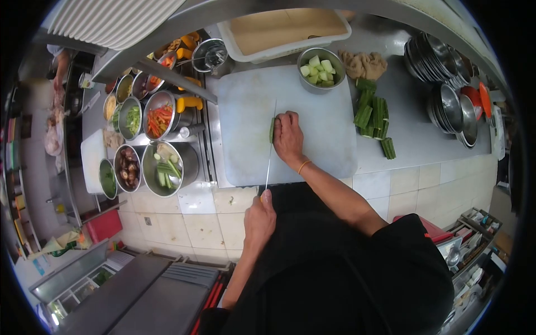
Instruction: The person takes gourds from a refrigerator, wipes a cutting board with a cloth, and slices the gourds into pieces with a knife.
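My left hand (260, 219) is closed around the handle of a knife (268, 170), near the front edge of the white cutting board (240, 156). The long thin blade points away from me across the board. Beside the blade lies a green gourd piece (272, 130), and my right hand (288, 138) has its curled fingers on it. Blade and piece look to be touching, though the exact contact is hard to see. At the board's back right stands a metal pot (322, 88) with pale green chunks (319, 70) inside.
Striped green gourd lengths (372, 114) lie right of the board, below a brown cloth (363, 65). Metal bowls (446, 109) are stacked farther right. On the left stand pots of cut vegetables (159, 114). A white tub (285, 36) sits behind, under a metal shelf rail (162, 72).
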The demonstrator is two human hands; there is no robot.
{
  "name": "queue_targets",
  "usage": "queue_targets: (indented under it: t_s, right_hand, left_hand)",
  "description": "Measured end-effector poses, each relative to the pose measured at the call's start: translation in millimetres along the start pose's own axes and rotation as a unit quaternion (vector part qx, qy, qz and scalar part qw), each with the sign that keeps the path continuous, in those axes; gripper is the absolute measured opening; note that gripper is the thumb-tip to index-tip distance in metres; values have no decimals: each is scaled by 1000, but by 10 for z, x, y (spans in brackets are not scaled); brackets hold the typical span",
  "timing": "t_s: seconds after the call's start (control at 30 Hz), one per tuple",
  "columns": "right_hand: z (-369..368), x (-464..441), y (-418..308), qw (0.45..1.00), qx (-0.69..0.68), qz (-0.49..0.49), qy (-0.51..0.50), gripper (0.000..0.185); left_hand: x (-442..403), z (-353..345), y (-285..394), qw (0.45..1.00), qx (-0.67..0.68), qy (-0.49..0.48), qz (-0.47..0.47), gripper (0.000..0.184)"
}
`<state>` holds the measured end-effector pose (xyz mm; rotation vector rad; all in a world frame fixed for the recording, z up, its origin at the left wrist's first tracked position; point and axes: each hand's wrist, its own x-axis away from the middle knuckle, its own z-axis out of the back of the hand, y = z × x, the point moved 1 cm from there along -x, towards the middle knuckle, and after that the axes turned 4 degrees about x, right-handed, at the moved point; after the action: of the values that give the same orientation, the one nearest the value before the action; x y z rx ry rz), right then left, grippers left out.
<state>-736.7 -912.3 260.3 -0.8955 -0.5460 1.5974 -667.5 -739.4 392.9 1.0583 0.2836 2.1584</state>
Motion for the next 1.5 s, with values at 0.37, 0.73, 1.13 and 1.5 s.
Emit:
queue_targets:
  t_s: [0.37, 0.73, 1.13, 1.5]
  right_hand:
    - [22, 15, 22, 1000, -16, -8, -9, 13]
    - [157, 57, 153, 996, -94, 7, 12, 18]
    - [90, 120, 0, 995, -75, 0, 58, 17]
    - [70, 145, 30, 996, -57, 13, 64, 16]
  left_hand:
    - [-174, -96, 18, 1000, -5, 20, -20, 61]
    - [-672, -300, -165, 993, 54, 77, -72, 65]
    - [-194, -114, -280, 996, 36, 71, -38, 62]
    - [-50, -185, -302, 998, -12, 51, -47, 59]
